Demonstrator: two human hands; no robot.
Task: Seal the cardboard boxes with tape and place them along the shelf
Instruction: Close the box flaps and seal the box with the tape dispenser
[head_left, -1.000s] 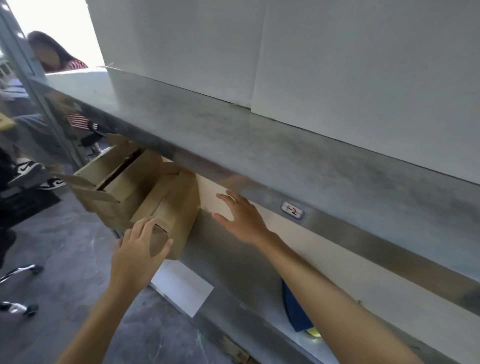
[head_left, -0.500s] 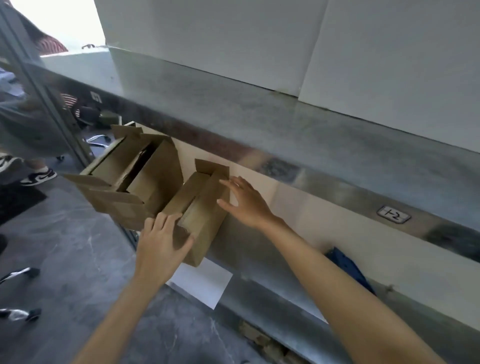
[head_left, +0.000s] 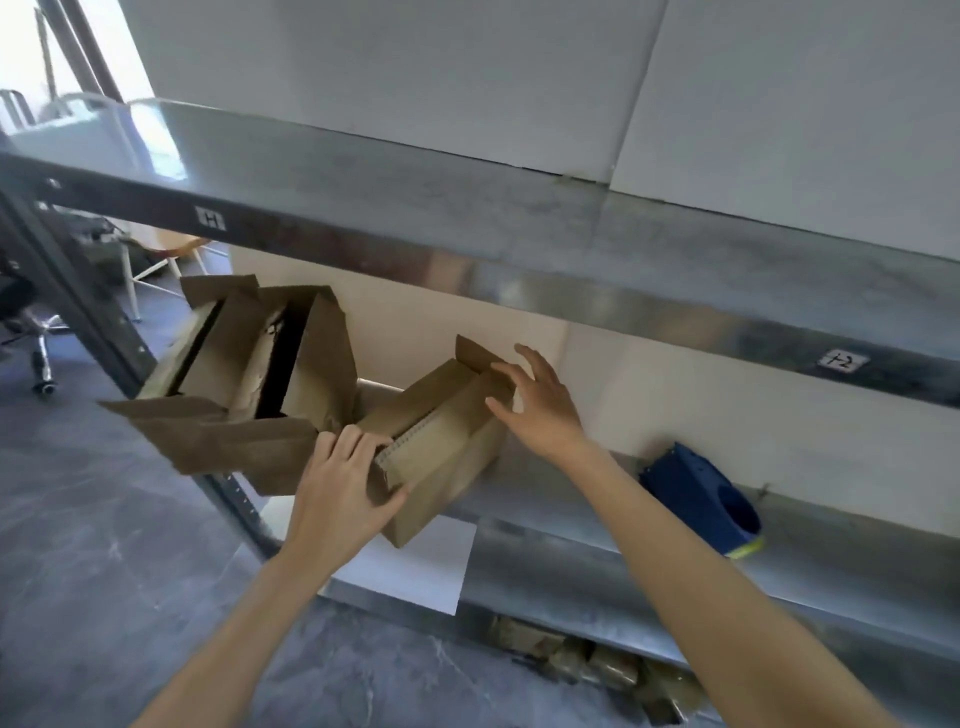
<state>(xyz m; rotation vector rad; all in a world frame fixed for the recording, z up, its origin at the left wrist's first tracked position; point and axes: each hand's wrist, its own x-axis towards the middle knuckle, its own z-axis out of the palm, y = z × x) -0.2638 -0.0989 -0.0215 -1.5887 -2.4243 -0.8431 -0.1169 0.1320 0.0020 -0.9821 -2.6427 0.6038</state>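
Left hand (head_left: 343, 488): arm extended forward, fingers curled over the near end of the small cardboard box (head_left: 441, 457), thumb pressed on its front face; it grasps the box. Right hand (head_left: 540, 405): arm reaching further in, fingers straight and spread, released, fingertips touching the box's far end by the raised flap.

The box sits tilted on the lower shelf (head_left: 597, 551), top flaps unsealed, its near corner overhanging the front edge above a white sheet (head_left: 415, 566). The open cartons (head_left: 270, 374) stand to its left, and the blue tape dispenser (head_left: 711, 499) lies well apart to the right.

Against half a second ago, the box has drawn away from the cartons, with bare shelf now showing between them. My hands keep the same placements.
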